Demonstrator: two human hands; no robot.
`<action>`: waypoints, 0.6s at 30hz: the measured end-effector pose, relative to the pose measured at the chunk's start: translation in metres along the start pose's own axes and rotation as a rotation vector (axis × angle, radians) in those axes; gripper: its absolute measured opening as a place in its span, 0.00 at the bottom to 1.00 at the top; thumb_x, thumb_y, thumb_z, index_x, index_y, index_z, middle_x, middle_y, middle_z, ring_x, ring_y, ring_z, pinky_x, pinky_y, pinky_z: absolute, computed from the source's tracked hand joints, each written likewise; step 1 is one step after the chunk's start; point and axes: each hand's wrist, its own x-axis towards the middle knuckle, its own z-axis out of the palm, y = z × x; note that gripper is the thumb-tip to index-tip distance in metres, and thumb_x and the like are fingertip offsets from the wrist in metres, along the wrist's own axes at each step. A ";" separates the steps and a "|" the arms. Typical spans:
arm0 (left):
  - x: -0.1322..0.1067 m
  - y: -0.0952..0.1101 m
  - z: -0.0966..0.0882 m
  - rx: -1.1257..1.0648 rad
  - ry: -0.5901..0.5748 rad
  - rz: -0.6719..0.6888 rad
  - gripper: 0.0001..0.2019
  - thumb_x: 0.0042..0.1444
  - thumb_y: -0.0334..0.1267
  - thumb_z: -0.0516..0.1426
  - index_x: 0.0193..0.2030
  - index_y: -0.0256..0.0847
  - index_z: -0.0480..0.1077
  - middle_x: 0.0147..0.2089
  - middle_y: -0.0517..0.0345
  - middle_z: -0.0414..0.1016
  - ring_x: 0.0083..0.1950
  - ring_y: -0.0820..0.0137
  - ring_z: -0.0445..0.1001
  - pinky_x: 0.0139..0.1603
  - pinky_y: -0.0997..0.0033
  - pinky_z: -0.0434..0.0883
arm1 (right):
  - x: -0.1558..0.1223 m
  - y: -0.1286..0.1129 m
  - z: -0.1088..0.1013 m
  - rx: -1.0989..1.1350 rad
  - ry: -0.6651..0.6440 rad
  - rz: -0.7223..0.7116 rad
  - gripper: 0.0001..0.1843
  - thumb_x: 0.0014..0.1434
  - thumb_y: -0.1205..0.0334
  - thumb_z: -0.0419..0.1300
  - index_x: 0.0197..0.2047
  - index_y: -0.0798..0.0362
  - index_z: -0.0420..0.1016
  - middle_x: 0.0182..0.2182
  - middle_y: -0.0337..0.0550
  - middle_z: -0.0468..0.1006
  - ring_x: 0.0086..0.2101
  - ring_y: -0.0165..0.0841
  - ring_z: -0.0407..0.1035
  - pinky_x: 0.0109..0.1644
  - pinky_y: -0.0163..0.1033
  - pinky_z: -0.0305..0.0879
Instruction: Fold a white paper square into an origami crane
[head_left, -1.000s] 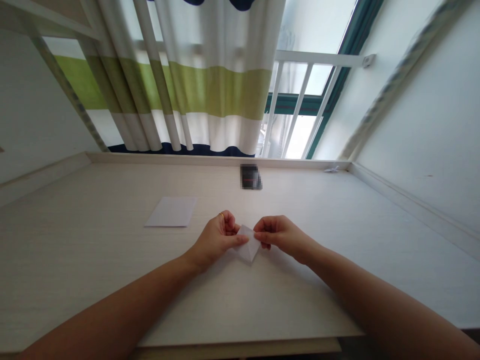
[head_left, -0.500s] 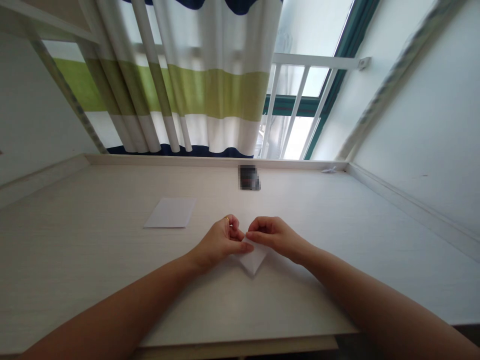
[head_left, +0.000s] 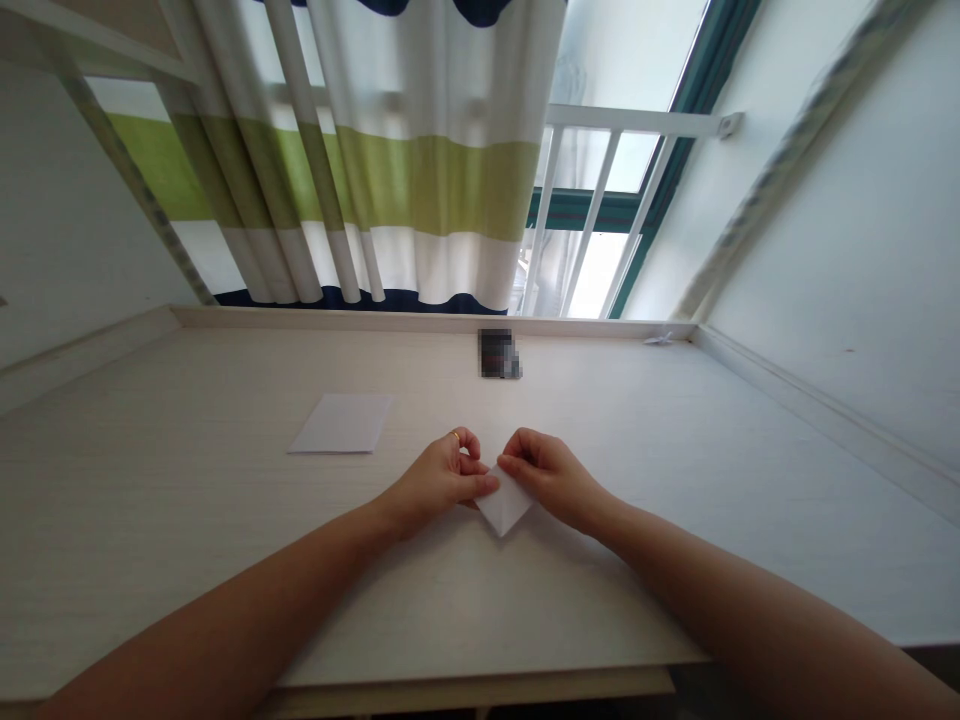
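Note:
A small folded piece of white paper [head_left: 505, 507] is held between both hands just above the pale tabletop, one corner pointing toward me. My left hand [head_left: 448, 472] pinches its left edge, thumb on top; a ring shows on one finger. At the upper right edge, my right hand [head_left: 546, 468] grips the paper near its top corner between thumb and curled fingers. The fingertips partly cover the paper's upper part.
A white square sheet [head_left: 343, 423] lies on the light wooden tabletop [head_left: 187, 520] at the left. Near the back edge is a dark pixelated object [head_left: 498, 354]. A small white scrap [head_left: 660, 339] rests in the far right corner. Behind stand a striped curtain [head_left: 442, 190] and a white railing [head_left: 630, 120].
The folded paper has risen slightly and shifted a little left. My right hand's fingertips have moved slightly up and right, and more of the paper's surface shows between the hands.

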 end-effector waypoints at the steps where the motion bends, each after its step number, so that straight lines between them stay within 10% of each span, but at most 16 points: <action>1: 0.000 0.000 0.000 0.005 0.007 0.001 0.21 0.38 0.36 0.64 0.29 0.41 0.51 0.19 0.68 0.70 0.21 0.78 0.67 0.24 0.78 0.63 | 0.000 0.000 0.000 -0.013 -0.002 -0.008 0.07 0.50 0.66 0.54 0.21 0.55 0.63 0.18 0.35 0.63 0.21 0.25 0.55 0.23 0.31 0.50; 18: -0.001 0.003 0.007 0.032 0.315 0.193 0.17 0.40 0.36 0.61 0.22 0.39 0.52 0.23 0.67 0.64 0.26 0.78 0.65 0.29 0.77 0.64 | 0.006 0.009 -0.008 0.361 -0.132 0.105 0.09 0.51 0.61 0.53 0.22 0.54 0.60 0.15 0.34 0.64 0.16 0.23 0.57 0.19 0.30 0.50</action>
